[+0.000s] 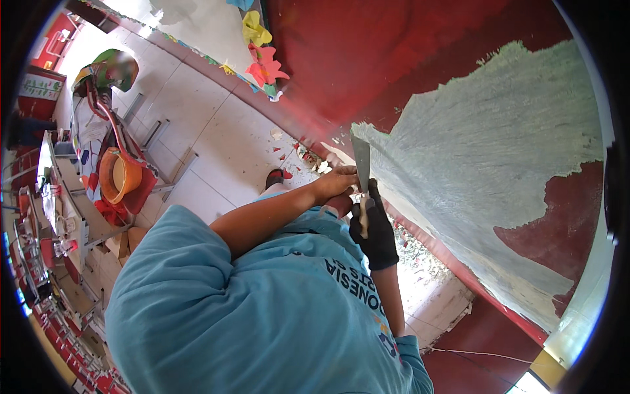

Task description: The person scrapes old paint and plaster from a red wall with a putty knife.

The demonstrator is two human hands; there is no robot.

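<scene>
A metal scraper with a wide flat blade rests its edge against a red wall, at the rim of a large grey patch where the paint is gone. My right hand, in a black glove, grips the scraper's handle from below. My bare left hand closes over the top of the handle just under the blade. Both hands touch each other in front of my blue shirt.
Paint flakes litter the white tiled floor along the wall's foot. My shoe stands there. Coloured paper flowers hang on the wall at the top. Another person with an orange bucket is at the left beside cluttered tables.
</scene>
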